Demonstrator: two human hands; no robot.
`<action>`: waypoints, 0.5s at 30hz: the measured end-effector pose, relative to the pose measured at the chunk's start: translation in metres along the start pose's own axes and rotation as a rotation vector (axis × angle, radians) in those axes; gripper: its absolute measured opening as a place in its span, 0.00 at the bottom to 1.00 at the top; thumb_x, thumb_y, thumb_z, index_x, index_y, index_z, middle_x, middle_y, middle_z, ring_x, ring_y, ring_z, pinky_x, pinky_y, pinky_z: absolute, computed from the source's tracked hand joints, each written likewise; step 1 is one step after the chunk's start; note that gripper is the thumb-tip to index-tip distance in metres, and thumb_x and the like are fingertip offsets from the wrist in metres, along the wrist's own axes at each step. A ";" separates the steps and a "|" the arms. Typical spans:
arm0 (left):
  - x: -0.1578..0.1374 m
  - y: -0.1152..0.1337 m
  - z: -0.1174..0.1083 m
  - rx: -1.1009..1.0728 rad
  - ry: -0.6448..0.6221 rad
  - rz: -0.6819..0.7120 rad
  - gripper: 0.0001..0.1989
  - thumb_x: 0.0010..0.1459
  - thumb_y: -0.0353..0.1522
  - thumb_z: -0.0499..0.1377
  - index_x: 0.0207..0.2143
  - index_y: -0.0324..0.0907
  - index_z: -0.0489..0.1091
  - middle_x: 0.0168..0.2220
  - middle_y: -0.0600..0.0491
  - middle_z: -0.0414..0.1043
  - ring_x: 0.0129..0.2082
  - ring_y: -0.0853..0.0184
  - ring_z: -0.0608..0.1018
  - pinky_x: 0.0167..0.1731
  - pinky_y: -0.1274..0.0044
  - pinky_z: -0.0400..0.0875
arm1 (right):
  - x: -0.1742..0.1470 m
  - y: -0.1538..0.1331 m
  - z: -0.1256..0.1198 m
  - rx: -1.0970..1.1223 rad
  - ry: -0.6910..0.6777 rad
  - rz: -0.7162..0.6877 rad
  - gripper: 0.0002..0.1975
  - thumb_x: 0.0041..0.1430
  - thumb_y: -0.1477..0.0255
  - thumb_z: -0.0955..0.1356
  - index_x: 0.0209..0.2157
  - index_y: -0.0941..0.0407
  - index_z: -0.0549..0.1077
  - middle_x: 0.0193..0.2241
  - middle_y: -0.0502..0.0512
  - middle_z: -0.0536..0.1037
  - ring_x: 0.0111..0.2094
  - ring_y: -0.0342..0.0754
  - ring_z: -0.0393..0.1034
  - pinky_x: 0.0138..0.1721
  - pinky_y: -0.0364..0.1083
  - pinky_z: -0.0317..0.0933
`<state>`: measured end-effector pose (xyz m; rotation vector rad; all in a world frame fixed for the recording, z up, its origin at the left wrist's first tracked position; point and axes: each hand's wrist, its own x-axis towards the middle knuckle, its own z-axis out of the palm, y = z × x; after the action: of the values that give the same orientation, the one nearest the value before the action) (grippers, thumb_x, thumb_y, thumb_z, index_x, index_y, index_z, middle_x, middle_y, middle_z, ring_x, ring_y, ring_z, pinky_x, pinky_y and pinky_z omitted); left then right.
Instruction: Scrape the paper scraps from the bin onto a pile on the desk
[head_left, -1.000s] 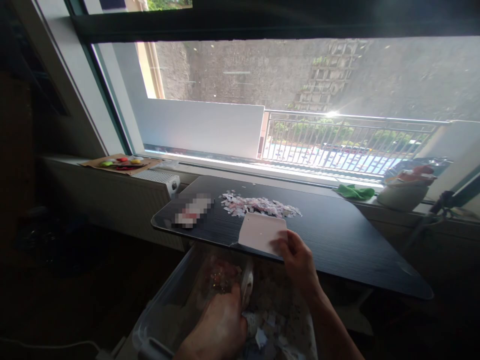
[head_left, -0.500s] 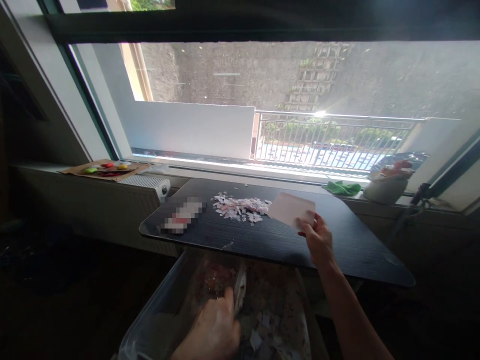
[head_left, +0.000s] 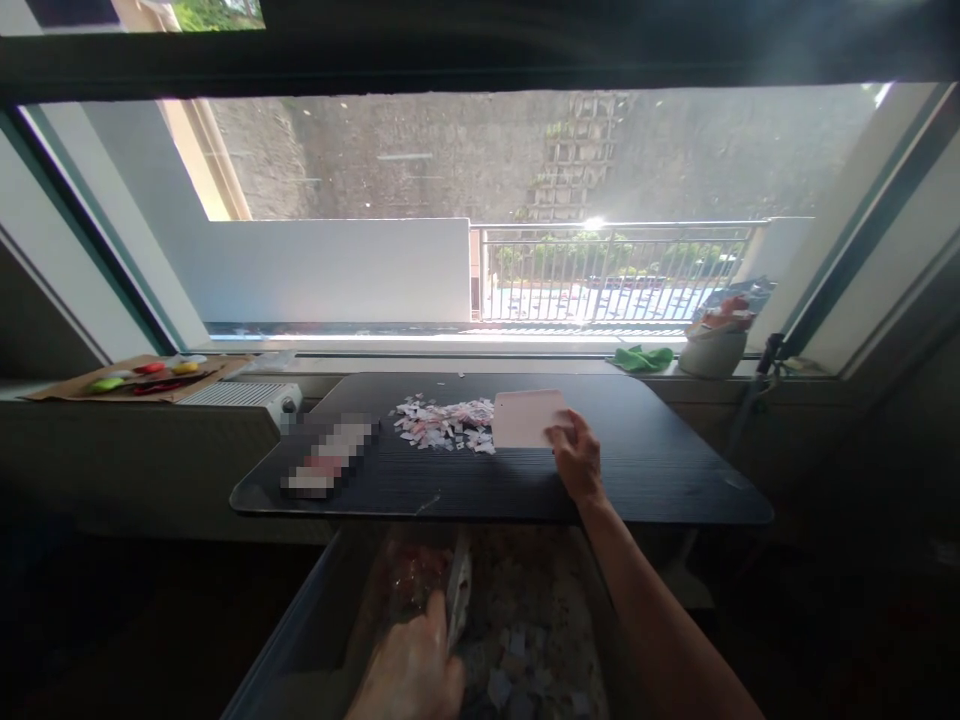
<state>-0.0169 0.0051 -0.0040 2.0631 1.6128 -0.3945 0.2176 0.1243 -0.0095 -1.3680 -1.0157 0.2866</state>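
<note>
My right hand point(head_left: 579, 455) pinches the right end of a pale, thin card point(head_left: 528, 418) above the dark tabletop point(head_left: 637, 470). The card's left edge meets the right side of a heap of small paper scraps point(head_left: 442, 422); touching cannot be told for certain. Below the table's front edge, my left hand point(head_left: 412, 662) is closed inside a clear plastic bin point(head_left: 289, 635). It is beside a pale upright edge point(head_left: 459, 590), and what its fingers grip is hidden. More paper scraps point(head_left: 517, 665) lie in the bin, to the right of this hand.
A blurred-out flat item point(head_left: 330, 458) lies at the table's left. Behind stand a window sill, a green cloth point(head_left: 643, 358) and a filled pale pot point(head_left: 712, 348). At left, cardboard point(head_left: 67, 380) with colourful items rests by a white radiator point(head_left: 247, 395).
The view has turned and levelled, shifting the scene left. My right hand has brought the card lower and straighter, its left edge at the scrap heap. My left hand stays in the bin.
</note>
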 end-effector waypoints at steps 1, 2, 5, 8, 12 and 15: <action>0.000 0.000 0.000 -0.003 0.005 0.001 0.26 0.49 0.29 0.47 0.52 0.31 0.53 0.40 0.41 0.70 0.41 0.56 0.72 0.39 0.68 0.64 | 0.000 -0.001 0.000 0.018 -0.004 -0.008 0.19 0.47 0.67 0.63 0.42 0.59 0.66 0.31 0.56 0.74 0.30 0.47 0.68 0.31 0.47 0.62; 0.000 0.000 0.000 -0.006 0.008 0.001 0.25 0.49 0.29 0.47 0.52 0.32 0.53 0.40 0.41 0.71 0.41 0.55 0.72 0.39 0.68 0.65 | -0.001 -0.001 0.001 0.040 -0.019 -0.020 0.19 0.47 0.66 0.62 0.42 0.58 0.66 0.32 0.56 0.74 0.30 0.46 0.67 0.31 0.47 0.62; 0.000 0.000 0.001 -0.013 0.021 0.004 0.24 0.49 0.29 0.48 0.51 0.32 0.54 0.39 0.42 0.71 0.40 0.55 0.73 0.38 0.68 0.65 | -0.002 -0.002 0.004 0.089 -0.092 -0.054 0.19 0.47 0.66 0.63 0.42 0.58 0.66 0.34 0.56 0.74 0.31 0.46 0.67 0.30 0.46 0.63; 0.000 0.000 0.002 -0.007 0.029 0.008 0.24 0.48 0.29 0.48 0.50 0.32 0.55 0.39 0.42 0.71 0.40 0.56 0.73 0.38 0.69 0.65 | -0.003 -0.003 0.004 0.061 -0.104 -0.044 0.18 0.46 0.68 0.63 0.41 0.58 0.67 0.32 0.55 0.74 0.30 0.46 0.66 0.31 0.46 0.62; 0.002 -0.001 0.005 0.010 0.041 0.003 0.24 0.49 0.29 0.47 0.50 0.33 0.55 0.39 0.41 0.71 0.41 0.57 0.73 0.39 0.70 0.64 | -0.004 -0.005 -0.001 0.041 -0.061 -0.011 0.17 0.44 0.70 0.63 0.39 0.58 0.69 0.29 0.53 0.72 0.29 0.45 0.65 0.31 0.45 0.61; 0.001 -0.001 0.006 0.022 0.042 -0.004 0.24 0.49 0.29 0.47 0.51 0.33 0.54 0.40 0.41 0.70 0.41 0.57 0.72 0.39 0.69 0.64 | -0.004 -0.006 -0.004 0.040 -0.048 0.009 0.16 0.44 0.71 0.62 0.38 0.58 0.69 0.28 0.52 0.71 0.28 0.45 0.64 0.31 0.45 0.60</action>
<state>-0.0175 0.0034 -0.0098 2.0986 1.6438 -0.3742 0.2160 0.1172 -0.0054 -1.3354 -1.0387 0.3462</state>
